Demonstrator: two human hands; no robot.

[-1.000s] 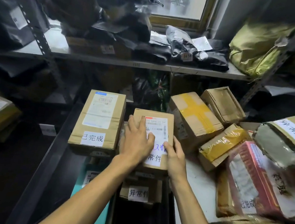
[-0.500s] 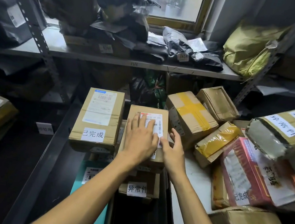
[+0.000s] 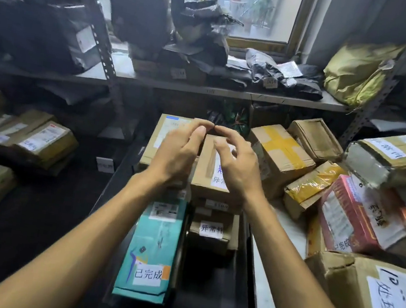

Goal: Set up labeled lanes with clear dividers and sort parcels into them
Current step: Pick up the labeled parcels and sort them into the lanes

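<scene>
**My left grip [image 3: 178, 155] and right grip [image 3: 236, 167] hold nothing**

Both grips are up in the air over the boxes. My fingers are bent a little and loose. The tips of my fingers on each side come very close together in the middle. I cannot tell if they touch.

Right under my grips is a brown box [image 3: 206, 180]. It has a white label with writing on it. My right grip hides part of the label. Nearer to me and lower down is a small brown box [image 3: 210, 241] with its own white label on the front.

Just beside the brown box, on the left, is a tall brown box [image 3: 162, 135]. My left grip hides part of it. Nearer to me than that one lies a green-blue parcel [image 3: 152, 246] with a white label near its close end.

On the right is the white counter [image 3: 265, 293] with a heap of boxes. One has yellow tape [image 3: 280, 151] in a cross. One is wrapped in shiny yellow [image 3: 309, 187]. One is a red box [image 3: 344, 218]. A big brown box [image 3: 349, 292] sits in the near corner.

Above them all is a shelf [image 3: 231, 93] with dark bags [image 3: 273, 75] and a yellow-green bag [image 3: 357, 71]. Behind it is a window [image 3: 256, 7]. Far left are more boxes [image 3: 42, 141], all blurry.
</scene>
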